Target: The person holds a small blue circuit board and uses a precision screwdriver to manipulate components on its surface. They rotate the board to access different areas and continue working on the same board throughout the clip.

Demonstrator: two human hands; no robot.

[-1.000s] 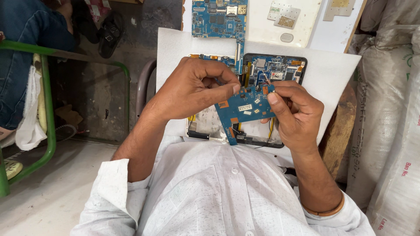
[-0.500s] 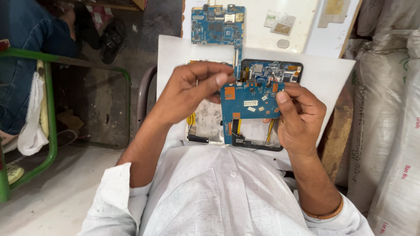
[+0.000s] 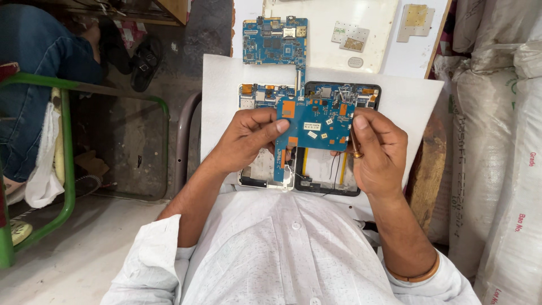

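A blue circuit board (image 3: 316,127) with orange patches is held up flat between both hands. My left hand (image 3: 245,141) pinches its left edge with thumb and fingers. My right hand (image 3: 378,149), wearing a ring, grips its right edge. Underneath lie two opened tablet shells on a white sheet (image 3: 220,85): a white-framed one (image 3: 262,172) on the left and a black-framed one (image 3: 333,181) on the right, both partly hidden by the board and hands.
A second blue circuit board (image 3: 275,40) lies further away, with small metal shield plates (image 3: 351,36) on a white panel. White sacks (image 3: 497,141) stand at the right. A green metal frame (image 3: 68,147) and a seated person's leg in jeans (image 3: 34,73) are at the left.
Both hands have turned the blue board from tilted to flat and square to the camera, raising it slightly over the open tablets.
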